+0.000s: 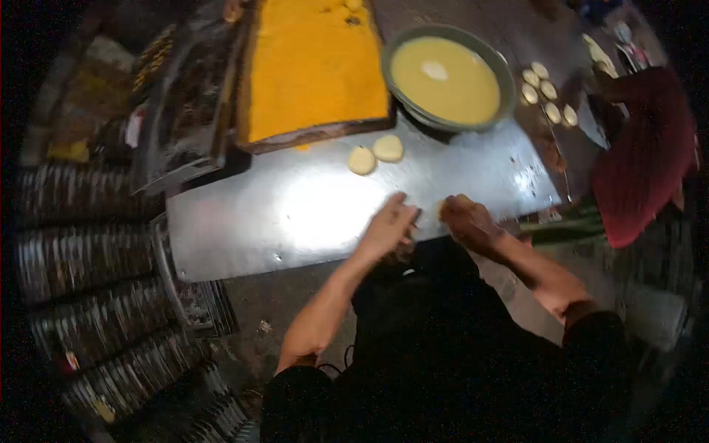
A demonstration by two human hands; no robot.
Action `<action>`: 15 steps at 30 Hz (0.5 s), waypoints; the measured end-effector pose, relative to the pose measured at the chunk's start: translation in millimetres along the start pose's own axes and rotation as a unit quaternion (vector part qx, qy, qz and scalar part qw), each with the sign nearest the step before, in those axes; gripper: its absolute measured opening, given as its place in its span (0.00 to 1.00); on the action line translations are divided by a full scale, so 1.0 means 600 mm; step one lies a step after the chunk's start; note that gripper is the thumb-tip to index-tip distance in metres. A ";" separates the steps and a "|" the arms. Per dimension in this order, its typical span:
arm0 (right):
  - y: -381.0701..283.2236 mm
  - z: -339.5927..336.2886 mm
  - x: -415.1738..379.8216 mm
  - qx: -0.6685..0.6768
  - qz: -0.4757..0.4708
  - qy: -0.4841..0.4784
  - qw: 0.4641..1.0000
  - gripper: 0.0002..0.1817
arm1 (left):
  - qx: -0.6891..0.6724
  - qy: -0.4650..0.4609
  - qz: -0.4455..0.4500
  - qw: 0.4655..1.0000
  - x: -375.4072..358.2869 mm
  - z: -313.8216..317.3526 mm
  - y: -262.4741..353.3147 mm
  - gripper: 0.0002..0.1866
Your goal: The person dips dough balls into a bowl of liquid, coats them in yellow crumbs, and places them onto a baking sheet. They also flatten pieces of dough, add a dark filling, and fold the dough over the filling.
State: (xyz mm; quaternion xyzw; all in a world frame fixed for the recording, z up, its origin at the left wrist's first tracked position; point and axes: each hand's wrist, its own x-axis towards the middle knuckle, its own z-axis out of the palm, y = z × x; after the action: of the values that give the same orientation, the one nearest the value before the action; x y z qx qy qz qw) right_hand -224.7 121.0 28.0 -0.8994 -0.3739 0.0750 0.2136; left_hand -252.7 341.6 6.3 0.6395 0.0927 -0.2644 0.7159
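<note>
My left hand (pixel 391 224) hovers over the near edge of the metal sheet (pixel 244 221), fingers loosely bent and apart, with nothing visible in it; motion blurs it a little. To its right, my right hand (pixel 473 223) is closed, and a small pale-yellow piece of dough (pixel 441 210) shows at its fingertips, mostly hidden. Two flattened round dough pieces, one on the left (pixel 362 160) and one on the right (pixel 388 148), lie side by side on the sheet beyond my hands.
Behind the sheet stand a tray of orange-yellow crumbs or powder (pixel 317 74) and a basin (pixel 507 81) of pale yellow liquid with a white lump floating. Several dough pieces (pixel 548 90) lie at right, near a person in a red garment (pixel 646 162). Stacked dark trays (pixel 88 258) fill the left.
</note>
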 end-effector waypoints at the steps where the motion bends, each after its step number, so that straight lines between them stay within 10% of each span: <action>1: 0.021 0.036 -0.021 -0.016 0.010 0.009 1.000 0.08 | -0.048 0.013 0.028 0.998 -0.005 -0.026 -0.013 0.29; 4: 0.003 0.037 -0.029 -0.164 0.013 0.025 0.986 0.09 | -0.030 0.124 -0.001 0.992 -0.052 -0.098 0.009 0.20; 6: -0.068 -0.077 0.054 -0.105 0.223 -0.308 0.919 0.14 | -0.062 0.178 0.054 0.981 -0.086 -0.150 -0.008 0.21; 8: -0.054 -0.073 0.066 0.102 0.206 -0.112 0.967 0.19 | -0.029 0.254 0.049 0.965 -0.120 -0.177 0.000 0.20; 11: -0.029 -0.022 0.098 -0.060 0.079 0.094 0.991 0.32 | -0.027 0.330 0.015 0.944 -0.148 -0.206 -0.012 0.19; 15: 0.054 0.119 0.093 -0.181 0.035 0.051 0.981 0.38 | -0.024 0.366 0.004 0.930 -0.127 -0.213 -0.018 0.16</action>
State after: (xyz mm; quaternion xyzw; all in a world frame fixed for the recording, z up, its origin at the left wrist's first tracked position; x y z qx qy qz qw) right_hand -185.3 163.2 -49.2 -0.9385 -0.3378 -0.0329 0.0631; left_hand -295.8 484.4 11.7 0.6752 0.3524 -0.0067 0.6480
